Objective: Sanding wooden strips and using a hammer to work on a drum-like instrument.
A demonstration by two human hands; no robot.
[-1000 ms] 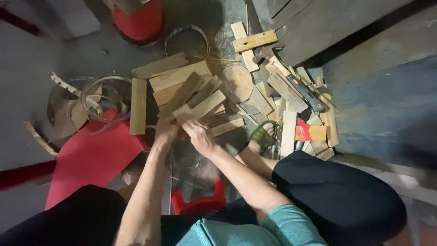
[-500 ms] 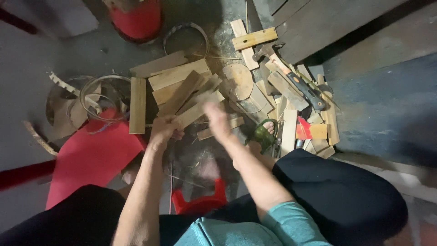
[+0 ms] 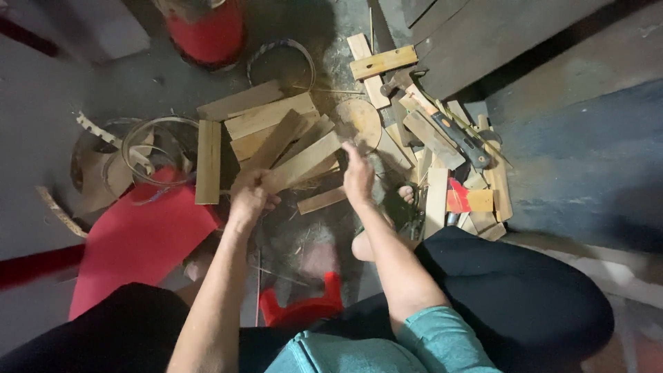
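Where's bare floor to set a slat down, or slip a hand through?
Bare floor lies far left, beyond the coiled strips, and far right, past the scrap heap. A thin gap runs between the left hand and right hand, down to the red stool. The wood pile ahead is crowded.

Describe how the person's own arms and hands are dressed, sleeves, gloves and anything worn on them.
Both hands are bare, without gloves: the left hand and right hand. Both forearms are uncovered. A short teal fabric sleeve ends above the right elbow. No watch, ring or bracelet is visible.
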